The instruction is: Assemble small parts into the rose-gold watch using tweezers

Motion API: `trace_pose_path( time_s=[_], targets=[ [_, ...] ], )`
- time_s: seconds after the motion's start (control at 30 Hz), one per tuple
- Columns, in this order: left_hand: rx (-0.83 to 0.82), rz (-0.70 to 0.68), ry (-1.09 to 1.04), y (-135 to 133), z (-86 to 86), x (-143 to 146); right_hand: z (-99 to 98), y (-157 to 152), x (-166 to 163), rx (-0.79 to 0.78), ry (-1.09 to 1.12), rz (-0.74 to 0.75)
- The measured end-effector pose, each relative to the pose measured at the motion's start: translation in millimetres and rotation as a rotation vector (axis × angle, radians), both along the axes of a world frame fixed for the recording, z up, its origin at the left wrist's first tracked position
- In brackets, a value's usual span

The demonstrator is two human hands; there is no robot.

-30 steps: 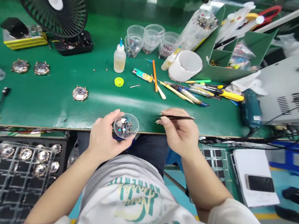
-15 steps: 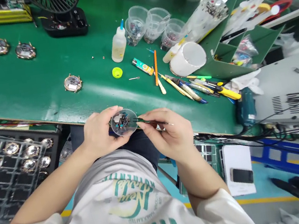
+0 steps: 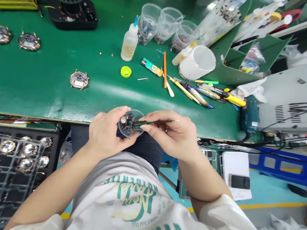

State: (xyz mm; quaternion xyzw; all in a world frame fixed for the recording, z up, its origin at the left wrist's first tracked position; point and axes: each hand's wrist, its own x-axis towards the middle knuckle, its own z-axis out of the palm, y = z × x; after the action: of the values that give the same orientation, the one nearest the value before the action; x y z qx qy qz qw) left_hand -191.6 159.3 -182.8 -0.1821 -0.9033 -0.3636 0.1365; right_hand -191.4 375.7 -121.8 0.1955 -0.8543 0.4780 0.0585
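Observation:
My left hand (image 3: 107, 133) wraps round a small clear plastic cup (image 3: 131, 123) with tiny parts inside, held just over the near edge of the green bench (image 3: 49, 81). My right hand (image 3: 174, 133) pinches thin black tweezers (image 3: 154, 122). Their tips reach into the cup. Both hands are close together above my lap.
A watch case (image 3: 79, 80) lies on the bench, two more at the far left (image 3: 13, 38). A glue bottle (image 3: 129, 43), several clear cups (image 3: 167, 25), a white tub (image 3: 197, 62), loose tools (image 3: 196, 92) and a fan base (image 3: 73, 13) sit beyond. A tray of watch cases (image 3: 8, 153) is at my left.
My right hand moved left, bringing the tweezers from beside the cup into it. The cup shifted slightly and the view tilted down and left.

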Motion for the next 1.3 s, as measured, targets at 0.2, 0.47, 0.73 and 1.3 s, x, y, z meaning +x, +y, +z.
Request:
trace_pose_path(
  time_s=[0.2, 0.47, 0.73, 1.3],
  targets=[
    [-0.019, 0.023, -0.041, 1, 3.5, 0, 1.5, 6, 2, -0.006, 0.079, -0.046],
    [-0.032, 0.023, -0.012, 0, -0.8, 0, 5.9, -2, -1, 0.217, 0.187, 0.021],
    [0.003, 0.007, 0.024, -1, -4.5, 0, 5.0, -1, -3, 0.229, 0.197, 0.064],
    [0.028, -0.014, 0.119, 0, -5.7, -1, 1.5, -2, -8, 0.194, 0.176, 0.068]
  ],
)
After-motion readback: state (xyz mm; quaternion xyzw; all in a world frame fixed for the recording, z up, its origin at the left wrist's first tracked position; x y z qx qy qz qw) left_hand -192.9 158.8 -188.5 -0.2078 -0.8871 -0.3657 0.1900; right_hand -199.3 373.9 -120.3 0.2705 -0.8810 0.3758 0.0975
